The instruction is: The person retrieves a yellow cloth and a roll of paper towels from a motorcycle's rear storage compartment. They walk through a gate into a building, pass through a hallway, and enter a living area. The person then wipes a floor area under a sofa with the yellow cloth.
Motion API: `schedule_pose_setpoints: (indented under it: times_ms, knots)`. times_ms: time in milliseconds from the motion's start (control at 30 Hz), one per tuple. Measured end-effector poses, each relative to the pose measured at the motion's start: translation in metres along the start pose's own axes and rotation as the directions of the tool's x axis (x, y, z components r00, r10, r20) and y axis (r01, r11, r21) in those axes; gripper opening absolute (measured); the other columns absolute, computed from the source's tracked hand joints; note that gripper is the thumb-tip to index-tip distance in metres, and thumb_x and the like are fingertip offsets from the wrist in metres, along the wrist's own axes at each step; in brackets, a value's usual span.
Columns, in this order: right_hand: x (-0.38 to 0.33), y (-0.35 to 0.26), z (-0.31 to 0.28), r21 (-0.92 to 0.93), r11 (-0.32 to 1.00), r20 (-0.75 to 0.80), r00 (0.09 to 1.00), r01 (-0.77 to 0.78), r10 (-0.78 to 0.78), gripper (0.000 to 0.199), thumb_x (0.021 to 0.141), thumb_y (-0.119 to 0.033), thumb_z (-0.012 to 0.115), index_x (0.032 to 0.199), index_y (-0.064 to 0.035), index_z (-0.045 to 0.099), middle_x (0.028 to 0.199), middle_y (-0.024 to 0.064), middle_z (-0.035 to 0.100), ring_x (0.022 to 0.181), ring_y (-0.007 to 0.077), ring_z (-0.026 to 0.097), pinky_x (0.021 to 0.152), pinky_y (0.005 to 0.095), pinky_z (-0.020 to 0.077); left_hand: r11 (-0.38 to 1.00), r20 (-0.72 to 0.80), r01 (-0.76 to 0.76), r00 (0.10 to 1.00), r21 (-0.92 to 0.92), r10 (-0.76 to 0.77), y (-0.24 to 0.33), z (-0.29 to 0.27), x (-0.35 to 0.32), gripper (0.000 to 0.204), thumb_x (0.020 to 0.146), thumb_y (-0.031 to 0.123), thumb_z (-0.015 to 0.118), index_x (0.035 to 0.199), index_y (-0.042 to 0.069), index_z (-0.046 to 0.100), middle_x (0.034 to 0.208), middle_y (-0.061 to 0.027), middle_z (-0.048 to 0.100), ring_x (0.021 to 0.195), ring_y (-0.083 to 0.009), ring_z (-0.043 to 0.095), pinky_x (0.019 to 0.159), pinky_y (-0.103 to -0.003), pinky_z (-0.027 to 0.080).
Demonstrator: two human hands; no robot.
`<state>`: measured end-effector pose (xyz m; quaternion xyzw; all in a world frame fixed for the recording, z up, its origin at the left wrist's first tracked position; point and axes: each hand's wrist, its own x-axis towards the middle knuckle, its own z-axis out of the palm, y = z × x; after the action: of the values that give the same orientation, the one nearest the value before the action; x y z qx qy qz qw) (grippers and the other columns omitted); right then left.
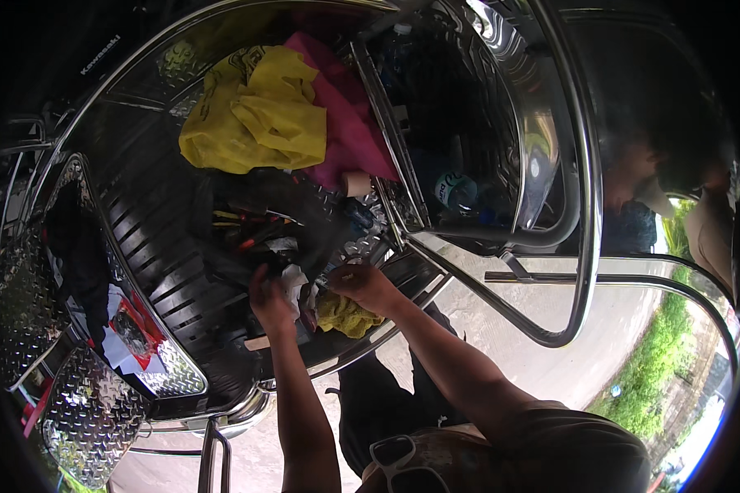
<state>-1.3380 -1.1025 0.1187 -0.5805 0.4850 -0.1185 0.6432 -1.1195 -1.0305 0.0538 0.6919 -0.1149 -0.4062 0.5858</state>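
Observation:
My left hand (273, 302) is closed at the side of a crumpled white piece (293, 284), paper or cloth, with its fingers partly hidden. Just to the right, my right hand (362, 287) has its fingers pinched together; what they hold is too small and dark to make out. Beneath that hand lies a yellow-green cloth (349, 317). Beyond both hands sits an open black bag (222, 253). Inside it are several hand tools (255, 238) with red and yellow handles.
A yellow fabric bundle (255, 111) and a pink cloth (349, 123) lie at the far side of the slatted black floor (144, 246). A tan roll (356, 183) is near them. Chrome tubing (588, 181) curves on the right, beside a plastic bottle (459, 193).

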Motion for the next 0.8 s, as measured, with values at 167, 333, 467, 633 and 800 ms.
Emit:
schedule_pose_setpoints:
  times_ms: [167,333,467,633,800]
  knots:
    - [-0.054,0.005,-0.053,0.795,0.584,-0.020,0.954,-0.166,0.300,0.023,0.095,-0.013,0.069,0.113,0.0003,0.069,0.104,0.0111,0.071,0.093,0.0223,0.072,0.084,0.0356,0.0586,0.964,0.444,-0.194,0.891,0.179,0.097,0.145,0.138,-0.003,0.030,0.092,0.022,0.075,0.117,0.007,0.069,0.107,-0.0064,0.070,0.102,-0.0156,0.064,0.093,-0.031,0.049]
    - [-0.069,0.021,-0.100,0.817,0.563,-0.038,0.964,-0.121,0.262,0.023,0.094,-0.008,0.067,0.116,-0.0011,0.065,0.103,0.0111,0.070,0.095,0.0224,0.071,0.085,0.0388,0.0598,0.212,0.886,-0.931,0.351,0.296,0.304,0.197,0.271,-0.006,0.032,0.086,0.015,0.069,0.118,0.012,0.070,0.107,-0.0113,0.072,0.098,-0.0334,0.072,0.084,-0.044,0.058]
    - [-0.071,0.037,-0.112,0.392,0.892,0.089,0.974,-0.226,0.208,0.032,0.089,-0.007,0.076,0.119,-0.0033,0.068,0.107,0.0085,0.071,0.096,0.0177,0.069,0.087,0.0324,0.0574,-0.047,0.913,-0.911,0.409,0.409,0.005,0.199,0.291,0.025,0.034,0.085,0.019,0.068,0.118,0.017,0.072,0.108,-0.0130,0.072,0.098,-0.0317,0.073,0.084,-0.044,0.059]
    - [-0.076,0.051,-0.107,0.355,0.889,0.140,0.956,-0.290,0.256,0.038,0.086,-0.011,0.080,0.121,-0.0030,0.067,0.110,0.0084,0.070,0.103,0.0173,0.067,0.091,0.0332,0.0545,0.137,0.897,-0.907,0.417,0.399,0.146,0.199,0.269,0.002,0.029,0.085,0.019,0.069,0.113,0.013,0.071,0.101,-0.0135,0.074,0.092,-0.0333,0.073,0.081,-0.045,0.059]
    - [-0.078,0.059,-0.102,0.486,0.828,0.178,0.959,-0.279,0.219,0.041,0.087,-0.008,0.080,0.124,-0.0030,0.065,0.109,0.0082,0.070,0.102,0.0170,0.067,0.093,0.0340,0.0555,0.172,0.972,-0.974,0.173,0.146,0.156,0.134,0.280,-0.085,0.060,0.086,0.015,0.068,0.143,0.030,0.055,0.141,-0.0142,0.056,0.084,-0.0316,0.075,0.060,-0.041,0.063]
